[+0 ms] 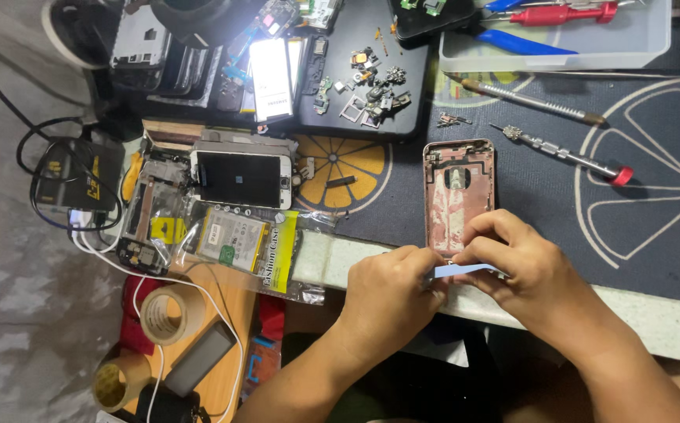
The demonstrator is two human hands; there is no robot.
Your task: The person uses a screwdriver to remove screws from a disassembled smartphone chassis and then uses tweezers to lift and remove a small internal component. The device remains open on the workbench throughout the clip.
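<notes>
A pink phone housing (459,192) lies open on the desk (653,313), its lower end under both hands. The left hand (391,290) and right hand (524,266) each pinch a thin blue strip (465,270) in a closed grip. At two o'clock lies a red-capped screwdriver (567,154); at nine o'clock, a white phone screen (242,180).

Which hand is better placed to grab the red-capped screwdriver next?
Right, probably. The right hand lies on the same side as the red-capped screwdriver, up and to its right. The left hand sits farther off, pinching the blue strip by the pink phone housing.
</notes>
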